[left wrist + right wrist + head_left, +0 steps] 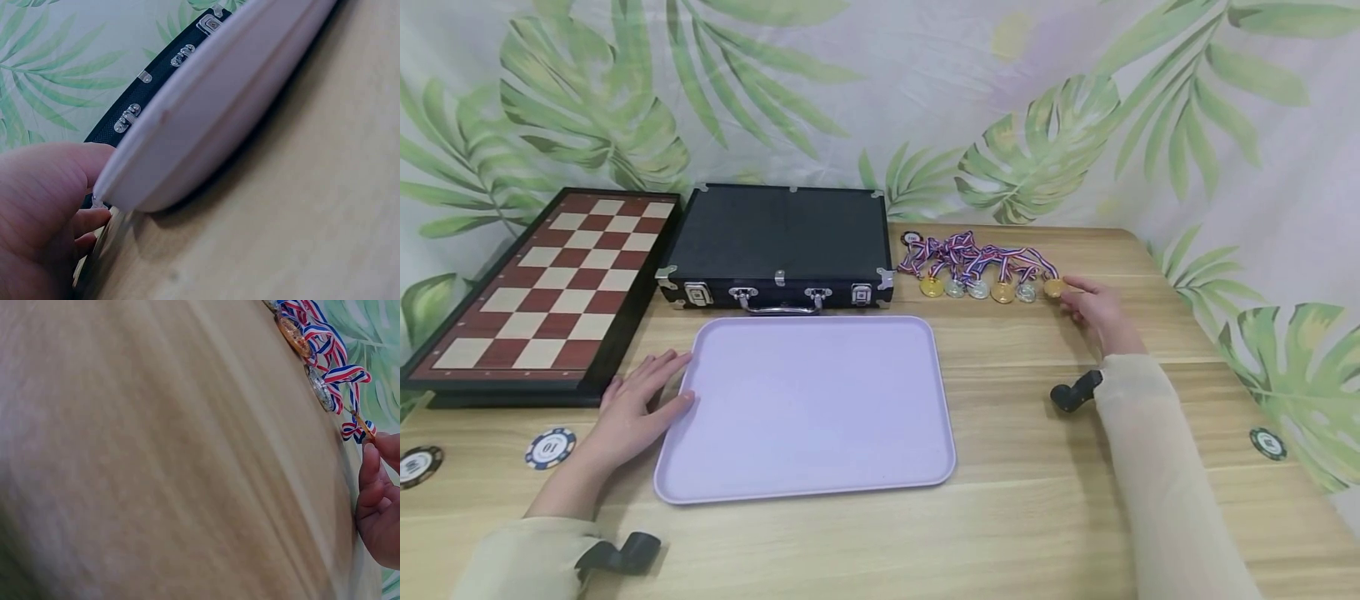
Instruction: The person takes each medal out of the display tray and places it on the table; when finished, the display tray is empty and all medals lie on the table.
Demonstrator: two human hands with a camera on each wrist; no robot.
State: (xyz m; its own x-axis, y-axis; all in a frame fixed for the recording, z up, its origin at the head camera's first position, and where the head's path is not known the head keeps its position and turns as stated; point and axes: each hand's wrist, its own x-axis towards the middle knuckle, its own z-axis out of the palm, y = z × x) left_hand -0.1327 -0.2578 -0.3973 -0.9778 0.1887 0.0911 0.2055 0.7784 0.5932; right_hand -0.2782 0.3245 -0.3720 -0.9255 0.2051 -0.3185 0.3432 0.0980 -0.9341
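At the back right of the table, in the head view, my right hand (1092,308) pinches the edge of a gold-coloured medal (1054,288) between thumb and fingers. The right wrist view has this medal (365,428) edge-on at the fingertips, its striped ribbon running back to the others. Beside it lie several more medals (977,289) in gold, silver and bronze tones, with tangled red, white and blue ribbons (958,248). My left hand (642,408) rests at the left edge of a pale purple tray (812,408), its fingers loosely spread and its thumb touching the rim.
A black case (786,229) with metal latches stands behind the tray. Left of it is a chessboard box (561,283). Poker chips lie around: one (550,448) near my left wrist, one (421,467) far left, one (1267,443) at right, another (912,238) behind the medals.
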